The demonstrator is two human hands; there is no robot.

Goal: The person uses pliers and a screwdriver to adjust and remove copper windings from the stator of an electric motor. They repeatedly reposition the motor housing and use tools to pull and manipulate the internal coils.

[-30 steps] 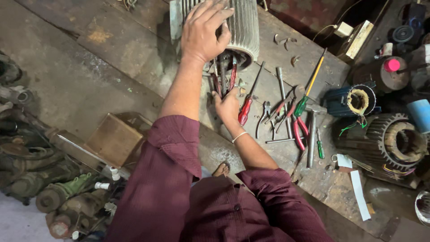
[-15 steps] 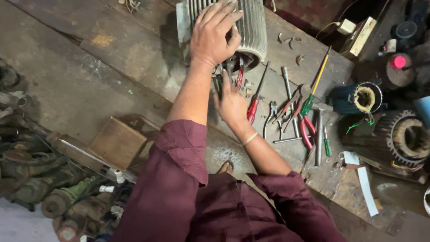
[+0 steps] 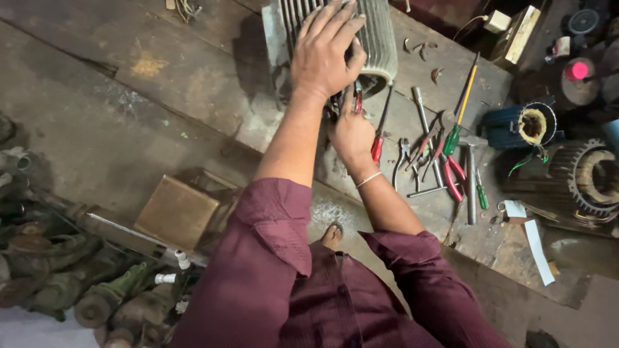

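Note:
A grey ribbed motor housing point(image 3: 380, 38) lies on the worn wooden bench point(image 3: 161, 84). My left hand point(image 3: 325, 55) lies over the housing near its open end, fingers spread and pressing down on the ribs. Just below it, my right hand point(image 3: 351, 132), with a thin bracelet at the wrist, is at the motor's open end and closed around a red-handled tool point(image 3: 358, 96) that points into the opening. The tool's tip is hidden behind my hands. Maroon sleeves cover both arms.
Loose tools lie to the right of my hands: a red-handled screwdriver point(image 3: 379, 138), a yellow and green screwdriver point(image 3: 461, 109), red pliers point(image 3: 451, 174), a hammer point(image 3: 471, 183). A blue wound stator point(image 3: 525, 125) and a large ribbed stator point(image 3: 590, 174) stand further right. A wooden box point(image 3: 177, 212) and old motor parts point(image 3: 64, 283) are lower left.
The view has shifted so the motor and hands sit further right and higher. My left hand stays on the housing; my right hand stays at the open end with the tool.

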